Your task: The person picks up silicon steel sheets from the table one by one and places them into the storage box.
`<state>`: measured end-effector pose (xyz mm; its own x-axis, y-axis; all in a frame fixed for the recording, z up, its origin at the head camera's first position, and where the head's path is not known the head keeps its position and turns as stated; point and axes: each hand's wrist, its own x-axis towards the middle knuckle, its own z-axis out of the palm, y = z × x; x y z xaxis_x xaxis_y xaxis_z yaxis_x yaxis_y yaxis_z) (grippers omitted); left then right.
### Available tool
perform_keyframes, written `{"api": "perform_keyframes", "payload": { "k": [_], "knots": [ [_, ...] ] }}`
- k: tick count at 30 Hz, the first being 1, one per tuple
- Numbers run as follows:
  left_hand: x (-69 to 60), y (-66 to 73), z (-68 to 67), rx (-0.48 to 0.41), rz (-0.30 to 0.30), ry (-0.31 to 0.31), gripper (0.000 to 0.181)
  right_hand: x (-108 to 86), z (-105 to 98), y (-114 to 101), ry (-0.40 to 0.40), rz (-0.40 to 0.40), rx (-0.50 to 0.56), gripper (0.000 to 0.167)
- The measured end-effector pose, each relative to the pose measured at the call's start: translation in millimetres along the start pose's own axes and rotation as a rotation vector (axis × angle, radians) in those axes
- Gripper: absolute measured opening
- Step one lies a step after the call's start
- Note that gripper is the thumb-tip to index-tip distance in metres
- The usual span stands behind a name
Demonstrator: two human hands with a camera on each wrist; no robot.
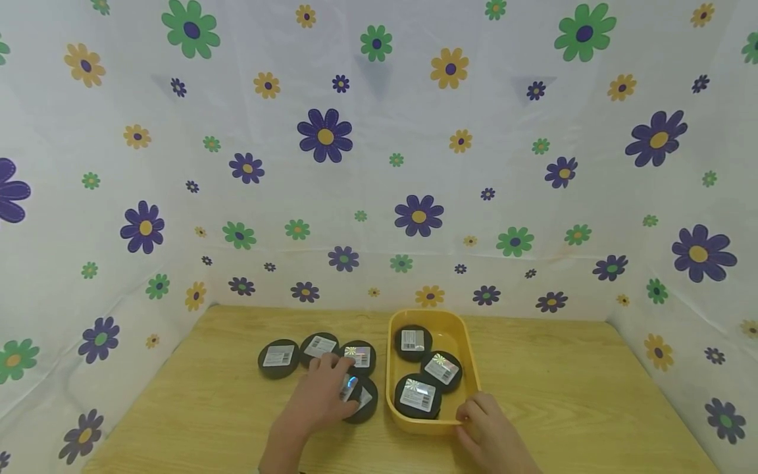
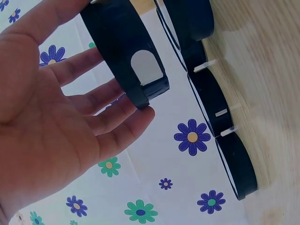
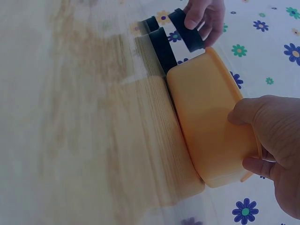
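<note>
My left hand (image 1: 316, 398) grips a flat round black container (image 2: 119, 40) with a label on its top, thumb on one side and fingertips on the other. It is lifted and tilted over another black container (image 1: 368, 408) on the table. More labelled containers stand close by: one at the far left (image 1: 278, 359), one beside it (image 1: 316, 343) and one behind the held one (image 1: 362, 355). To the right stands a yellow bin (image 1: 474, 375) with three such containers (image 1: 414, 395) inside. My right hand (image 1: 491, 431) pinches the bin's near right corner, thumb on the outer wall (image 3: 206, 126).
Everything stands on a light wooden table (image 1: 562, 395). White cloth (image 1: 379, 171) printed with purple, green and yellow flowers encloses its back and both sides. Bare wood shows right of the bin and left of the containers.
</note>
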<state>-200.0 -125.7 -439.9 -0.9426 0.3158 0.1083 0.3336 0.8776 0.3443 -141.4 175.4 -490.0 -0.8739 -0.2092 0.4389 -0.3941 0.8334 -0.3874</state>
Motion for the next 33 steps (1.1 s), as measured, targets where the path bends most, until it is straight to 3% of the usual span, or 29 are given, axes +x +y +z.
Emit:
{"api": "perform_keyframes", "payload": {
  "k": [7, 15, 19, 26, 33],
  "knots": [
    [0.5, 1.6, -1.5, -0.004, 0.001, 0.016, 0.068, 0.1, 1.3, 0.8, 0.013, -0.008, 0.009, 0.029],
    [2.4, 1.2, -3.2, -0.012, 0.001, 0.025, 0.069, -0.6, 6.5, 5.2, 0.108, -0.090, -0.002, 0.034],
    [5.2, 2.0, -3.4, -0.052, -0.008, 0.019, 0.071, -1.9, 7.5, 6.4, 0.128, -0.091, -0.003, 0.036],
    [12.2, 7.6, -3.9, -0.119, 0.036, 0.033, 0.071, -2.3, 7.1, 8.3, 0.162, -0.133, 0.011, 0.038],
    [19.2, 10.4, -2.6, -0.093, 0.076, 0.073, 0.067, -1.4, 8.0, 8.5, 0.133, -0.125, 0.018, 0.036]
  ]
}}
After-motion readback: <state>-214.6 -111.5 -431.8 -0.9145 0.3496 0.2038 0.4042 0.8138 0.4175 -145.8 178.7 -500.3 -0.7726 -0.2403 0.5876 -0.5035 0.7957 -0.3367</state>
